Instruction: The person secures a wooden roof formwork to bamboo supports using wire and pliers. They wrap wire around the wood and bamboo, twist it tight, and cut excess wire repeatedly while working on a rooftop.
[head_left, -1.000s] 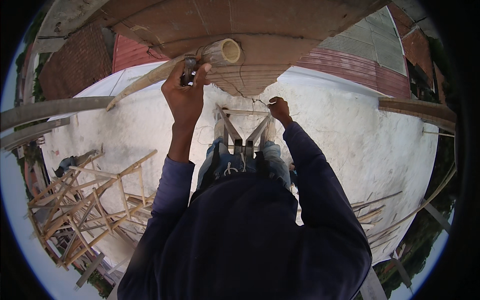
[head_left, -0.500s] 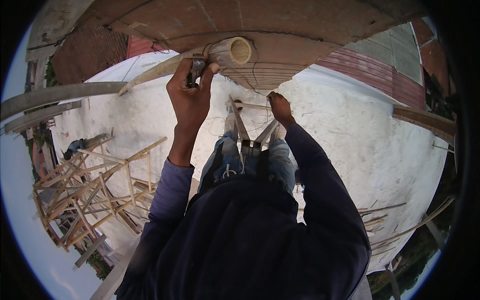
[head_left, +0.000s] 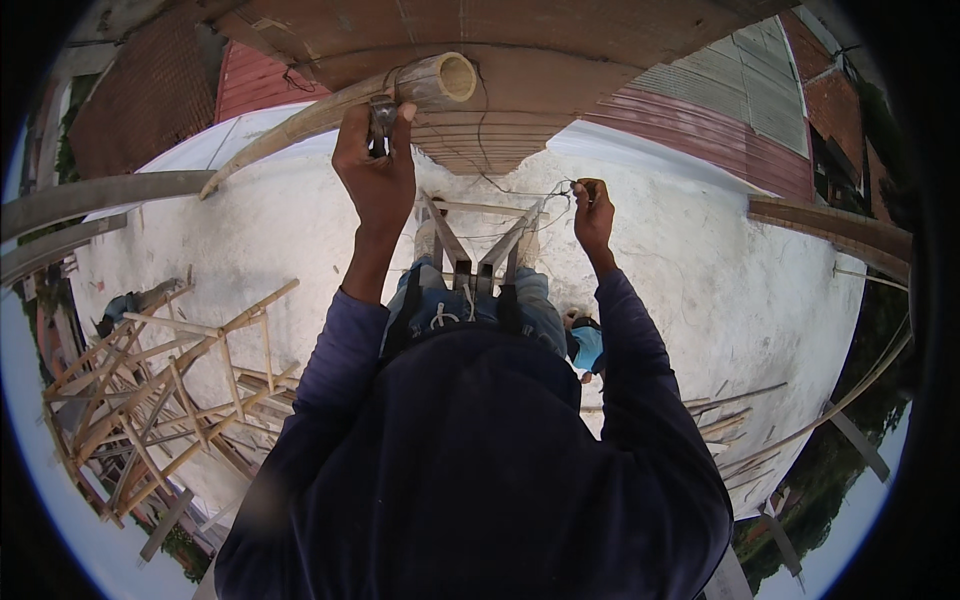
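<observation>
My left hand [head_left: 376, 165] is raised just below a thick bamboo pole [head_left: 425, 84], its fingers closed round a dark metal tool [head_left: 382, 118] with a rounded head; the exact kind is not clear. The pole's cut, hollow end points to the right, under a brown wooden board [head_left: 500, 95]. Thin dark wire [head_left: 483, 125] hangs from around that end and runs across to the right. Out to the right, my right hand [head_left: 592, 212] pinches the wire between thumb and fingertips, where it forms a small tangle of loops.
Below me stand narrow crossed bars [head_left: 447, 235] in front of my legs. A pale floor [head_left: 690, 290] spreads far beneath. Bamboo scaffolding [head_left: 180, 390] stands at lower left. A person in blue [head_left: 587, 345] is below, and a wooden beam [head_left: 830, 228] juts in at right.
My right hand has moved to the right, drawing the wire out with it. My left hand keeps its hold on the tool by the pole. The person in blue shows more plainly.
</observation>
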